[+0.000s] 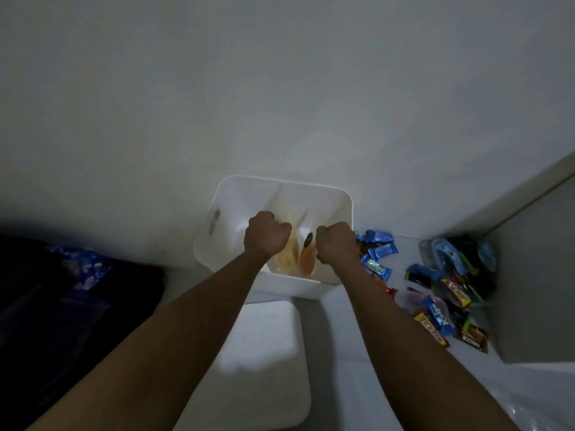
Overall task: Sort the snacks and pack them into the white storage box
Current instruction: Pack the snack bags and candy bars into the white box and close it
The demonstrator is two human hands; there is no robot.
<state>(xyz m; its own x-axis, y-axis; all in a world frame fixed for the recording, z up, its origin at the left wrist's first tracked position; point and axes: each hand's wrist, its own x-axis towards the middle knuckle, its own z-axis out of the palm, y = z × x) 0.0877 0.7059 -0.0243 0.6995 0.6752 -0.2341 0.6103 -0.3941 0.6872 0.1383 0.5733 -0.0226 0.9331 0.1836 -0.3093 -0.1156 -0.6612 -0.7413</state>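
**Well, both fists were down in the box**

My left hand [267,234] and right hand [337,242] were side by side over the white storage box [280,181], fingers curled tight. As far as I could tell, each gripped the top of the clear bagged snacks [291,256], pale yellow on the left and orange on the right, which stood upright against the near wall. Whether that was one bag or two I could not tell.

The loose snacks [451,284] lay in a heap to the right of the box. The closest blue bars [378,244] were just beside my right wrist and pointed every which way. I judged the right hand the nearer one for the next pick, once it let go.

Room was tight. A wall rose behind the box, the white lid [264,353] lay flat on the near side, and a dark cloth [77,306] sat off to the left.
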